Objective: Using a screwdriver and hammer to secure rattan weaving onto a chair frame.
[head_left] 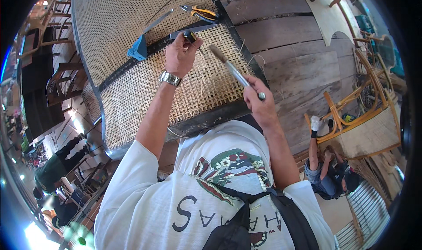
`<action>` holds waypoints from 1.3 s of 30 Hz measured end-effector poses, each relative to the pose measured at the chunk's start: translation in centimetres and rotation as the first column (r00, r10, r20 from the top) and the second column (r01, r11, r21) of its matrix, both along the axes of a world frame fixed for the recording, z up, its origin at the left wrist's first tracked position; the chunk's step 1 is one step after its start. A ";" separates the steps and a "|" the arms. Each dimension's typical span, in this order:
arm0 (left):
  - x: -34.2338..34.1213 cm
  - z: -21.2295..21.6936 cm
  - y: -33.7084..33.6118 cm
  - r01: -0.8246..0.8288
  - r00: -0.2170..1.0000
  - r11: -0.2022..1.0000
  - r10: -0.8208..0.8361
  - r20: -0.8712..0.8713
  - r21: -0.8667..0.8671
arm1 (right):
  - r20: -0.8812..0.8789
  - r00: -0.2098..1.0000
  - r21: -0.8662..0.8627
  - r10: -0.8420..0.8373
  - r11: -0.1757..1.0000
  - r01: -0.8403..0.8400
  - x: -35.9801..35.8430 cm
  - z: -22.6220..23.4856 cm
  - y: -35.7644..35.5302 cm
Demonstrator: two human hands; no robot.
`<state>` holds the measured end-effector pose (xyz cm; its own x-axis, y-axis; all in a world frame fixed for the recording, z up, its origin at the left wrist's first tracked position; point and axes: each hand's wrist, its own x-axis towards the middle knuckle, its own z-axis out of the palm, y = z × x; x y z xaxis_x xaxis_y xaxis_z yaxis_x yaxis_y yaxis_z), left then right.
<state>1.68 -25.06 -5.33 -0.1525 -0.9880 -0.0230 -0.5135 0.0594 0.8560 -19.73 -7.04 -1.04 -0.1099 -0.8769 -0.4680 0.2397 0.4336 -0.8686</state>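
A woven cane panel point(132, 21) in a dark frame lies in front of me. My left hand point(181, 55), with a metal watch on its wrist, grips a short tool with a black and yellow handle point(190, 35) pressed at the dark crossbar point(154, 47). My right hand point(259, 101) holds a hammer point(233, 69) by its metal shaft, the wooden-looking head raised over the cane weave near the left hand. A blue clamp point(139, 47) sits on the crossbar left of my left hand.
Orange-handled pliers point(200, 12) lie on the cane above my left hand. Wooden floor planks point(290, 39) stretch to the right. A person point(327, 175) sits low at the right beside a rattan chair frame point(351, 113). Wooden chairs point(61, 80) stand at the left.
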 end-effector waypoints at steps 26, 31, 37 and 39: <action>-0.6 7.8 7.1 0.082 0.993 0.992 -0.089 -0.079 -0.092 | 0.032 0.987 0.045 -0.157 0.987 0.155 -2.6 1.5 5.0; 0.3 4.7 7.6 0.022 0.983 0.999 -0.017 -0.185 0.025 | 0.024 0.989 0.047 -0.143 0.989 0.142 -2.3 2.0 5.2; 0.3 3.8 4.0 -0.070 0.951 0.995 0.045 -0.307 -0.072 | 0.040 0.978 0.044 -0.203 0.979 0.201 -2.2 1.2 3.8; -0.7 2.3 1.9 -0.090 0.938 0.995 0.073 -0.338 -0.033 | -0.036 0.988 0.063 -0.151 0.986 0.153 -2.0 0.8 3.1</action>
<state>0.97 -23.19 -3.06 -0.0620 -0.9961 0.0628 -0.2010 0.0741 0.9768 -21.76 -3.96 -0.27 -0.2552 -0.8166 -0.5177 0.2806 0.4499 -0.8479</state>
